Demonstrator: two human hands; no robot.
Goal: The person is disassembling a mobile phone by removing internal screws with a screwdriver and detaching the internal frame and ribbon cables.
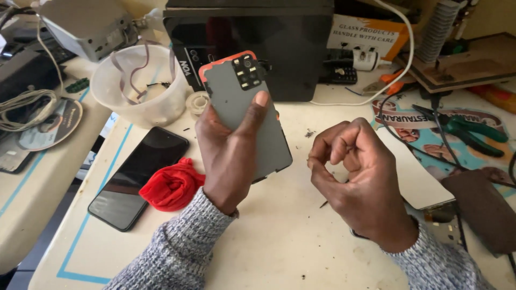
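A cluttered repair bench [279, 241] is carrying the work, its pale top scuffed and speckled with dark crumbs. Above it the left hand [228, 153] is gripping a grey phone [242, 115] with an orange rim, back and camera block facing up, thumb pressing across the rear panel. The phone is hanging in the air in front of a black box [252, 37], clear of the bench. The right hand [357, 182] is curling into a loose fist just beside it, fingertips pinched together; whether something tiny is sitting between them cannot be told.

Lying to the left are a red cloth [172, 188] and, touching it, a dark phone [137, 177] face up. A white tub [142, 88] of cable scraps is standing behind them. Green pliers [473, 134] are resting well to the right.

The one-handed grip looks risky: if the thumb is slipping, the phone could be dropping onto the hard bench. Any small part pinched in the right hand could be getting lost among the crumbs.
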